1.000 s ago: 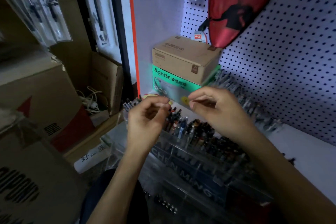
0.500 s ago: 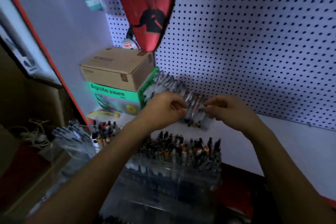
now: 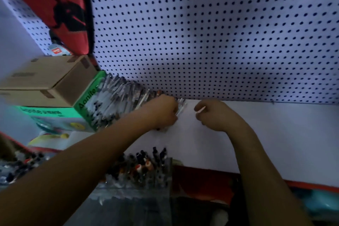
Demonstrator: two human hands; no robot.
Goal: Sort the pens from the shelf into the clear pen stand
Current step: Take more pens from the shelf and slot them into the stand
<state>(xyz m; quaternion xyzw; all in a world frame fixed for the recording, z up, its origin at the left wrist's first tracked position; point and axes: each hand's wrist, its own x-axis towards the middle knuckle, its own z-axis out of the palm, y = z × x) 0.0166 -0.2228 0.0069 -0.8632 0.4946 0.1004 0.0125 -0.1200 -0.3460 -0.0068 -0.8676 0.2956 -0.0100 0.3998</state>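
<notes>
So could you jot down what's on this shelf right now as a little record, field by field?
surface: white shelf below a pegboard
pens: row of pens leaning on a green box
left hand: fingers curled on pens at the row's right end
right hand: pinching a thin white item, too small to identify
pen stand: clear, pens upright, at the shelf's front

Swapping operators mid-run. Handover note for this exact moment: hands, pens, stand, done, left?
Left hand: curled on the right end of the pile of pens that leans against the pegboard on the white shelf; the frame is blurred, so the exact grip is unclear.
Right hand: fingers curled, a thin pale stick-like piece showing at the thumb; what it is cannot be told.
Clear pen stand: below the shelf's front edge, already holding many upright pens.
Done: part of the stand is filled.
Left: most of the pile is not yet moved.
</notes>
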